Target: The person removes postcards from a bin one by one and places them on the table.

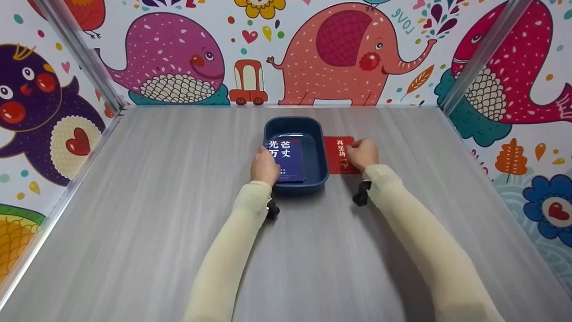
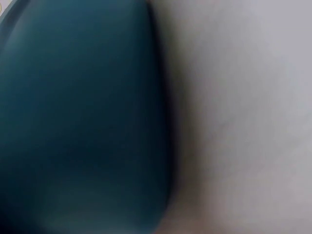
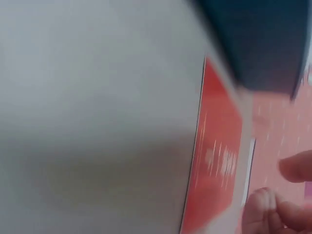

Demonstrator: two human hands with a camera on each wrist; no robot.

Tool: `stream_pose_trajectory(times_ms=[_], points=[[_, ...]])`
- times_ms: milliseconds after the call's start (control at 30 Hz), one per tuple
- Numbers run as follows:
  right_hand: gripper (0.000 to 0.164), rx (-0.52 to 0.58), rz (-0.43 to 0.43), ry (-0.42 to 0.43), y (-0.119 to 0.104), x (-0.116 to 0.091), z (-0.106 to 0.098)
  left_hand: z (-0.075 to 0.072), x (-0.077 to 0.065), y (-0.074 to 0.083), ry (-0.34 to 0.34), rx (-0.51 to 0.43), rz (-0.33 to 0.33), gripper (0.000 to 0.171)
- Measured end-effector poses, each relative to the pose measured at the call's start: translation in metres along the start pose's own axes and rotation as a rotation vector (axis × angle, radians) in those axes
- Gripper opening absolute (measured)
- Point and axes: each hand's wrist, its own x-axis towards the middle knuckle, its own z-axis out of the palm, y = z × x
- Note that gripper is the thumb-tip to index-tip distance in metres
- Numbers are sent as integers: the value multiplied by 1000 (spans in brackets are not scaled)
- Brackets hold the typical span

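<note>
A dark blue rectangular tray (image 1: 318, 154) stands on the table in the head view. In its left part lies a blue booklet (image 1: 291, 169) with white characters. My left hand (image 1: 264, 167) grips the tray's left rim and covers the booklet's left edge. Just right of the tray, a red booklet (image 1: 336, 161) with white characters lies flat on the table. Over its right edge is my right hand (image 1: 364, 154). The right wrist view shows that hand's thumb (image 3: 297, 166) apart from its fingers (image 3: 265, 212), with the red booklet (image 3: 214, 161) nearby.
The grey table (image 1: 156, 214) spreads around the tray. A back wall (image 1: 250, 40) with cartoon animals closes off the far edge, and printed panels with metal posts (image 1: 82, 53) stand at both sides. Black wrist devices (image 1: 361, 194) sit below the hands.
</note>
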Motion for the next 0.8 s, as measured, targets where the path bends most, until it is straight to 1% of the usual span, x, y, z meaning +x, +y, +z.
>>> stream_pose_trajectory(times_ms=[167,267,333,433,533,633,733,800], points=[[36,51,-175,41,-25,-18,23,0,1,-1,-6,-2,3,53],[37,62,-293,74,-37,-32,35,0,1,-1,-4,2,4,54],[37,27,-361,96,-43,-39,40,0,2,-1,-5,-1,1,54],[37,-78,-447,89,-46,-48,46,0,2,-2,-6,-5,-2,55],[36,-181,-506,43,-49,-56,51,-1,2,-2,-5,-4,-5,54],[33,-254,-545,1,-54,-64,59,-1,1,-1,4,-2,3,53],[31,-327,-550,-41,-59,-71,66,-1,1,-2,16,-1,21,53],[32,-365,-538,-78,-63,-73,69,-1,1,-3,21,2,29,53]])
